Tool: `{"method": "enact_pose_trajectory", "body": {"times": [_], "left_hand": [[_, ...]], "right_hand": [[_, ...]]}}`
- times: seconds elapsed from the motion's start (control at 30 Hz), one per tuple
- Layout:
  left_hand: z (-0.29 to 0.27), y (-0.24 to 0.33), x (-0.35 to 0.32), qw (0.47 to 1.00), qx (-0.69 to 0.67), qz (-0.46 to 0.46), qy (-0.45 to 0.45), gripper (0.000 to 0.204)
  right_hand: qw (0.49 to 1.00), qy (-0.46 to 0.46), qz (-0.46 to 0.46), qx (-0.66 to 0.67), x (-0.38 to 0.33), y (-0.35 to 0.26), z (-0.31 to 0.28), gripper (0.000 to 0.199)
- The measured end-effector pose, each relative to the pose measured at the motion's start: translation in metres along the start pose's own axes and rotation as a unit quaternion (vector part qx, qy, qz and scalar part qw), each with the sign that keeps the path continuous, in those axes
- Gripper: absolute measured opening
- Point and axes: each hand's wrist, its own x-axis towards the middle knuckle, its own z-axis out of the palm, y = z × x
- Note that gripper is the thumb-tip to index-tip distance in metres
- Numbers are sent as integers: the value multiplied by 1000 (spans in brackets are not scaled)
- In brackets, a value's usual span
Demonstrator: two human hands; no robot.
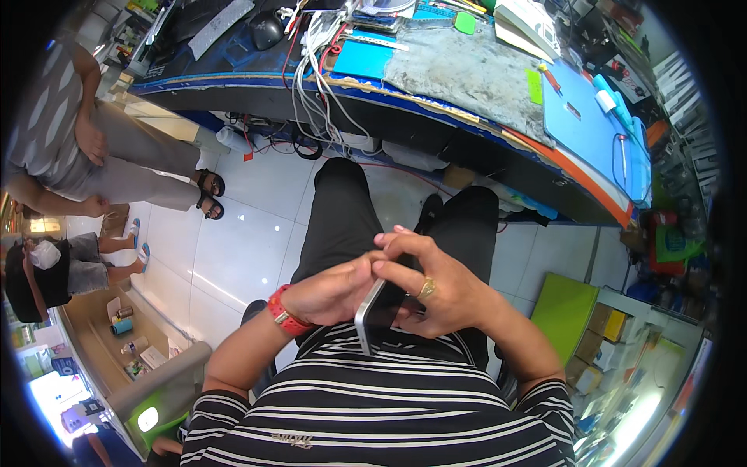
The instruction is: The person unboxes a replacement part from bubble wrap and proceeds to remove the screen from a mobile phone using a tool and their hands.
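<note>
The phone [371,327] is between the person's 2 hands, just in front of the belly and above the lap, tilted, with its silver edge and dark screen showing. The left hand [334,294] grips it, palm against 1 side, fingers reaching along it toward the far end. The right hand [447,288] has its fingers bent over that far end, close to the left fingertips — whether it grips the phone as well, I cannot tell, since part of it is hidden. A red watch strap [286,313] circles the left wrist, and 1 gold ring [426,288] sits on a right finger.

The person wears a striped shirt [373,405] and dark trousers [338,210], knees apart near a workbench [405,121]. On the bench lie a black mouse [266,29], a tangle of white cables [311,62], a stained grey mat [467,82] and, to the right, a blue mat [580,117] with a screwdriver [551,78] at its edge. At the left, 1 person [101,148] in grey trousers and black sandals [210,194] stands on the white tiles [241,241] — well apart from the phone.
</note>
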Motion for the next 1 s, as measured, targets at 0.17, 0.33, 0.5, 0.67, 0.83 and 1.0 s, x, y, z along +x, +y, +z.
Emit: {"method": "enact_pose_trajectory", "body": {"times": [0.17,0.33,0.5,0.67,0.83,1.0], "left_hand": [[7,9,8,997,73,10,15,101],[9,15,13,995,55,52,69,116],[2,14,10,984,-52,157,64,85],[-9,16,13,948,-63,240,200,72],[-9,9,8,933,-82,280,210,62],[-7,11,5,934,-101,280,198,55]], "right_hand": [[998,-7,-52,-45,10,-4,-13,82],[986,-39,-83,-138,15,-10,-15,75],[999,12,31,-36,24,-30,-27,54],[986,89,-23,-138,23,-24,4,30],[982,88,-55,-157,26,-18,12,24],[979,71,-74,-175,29,-20,9,22]]}}
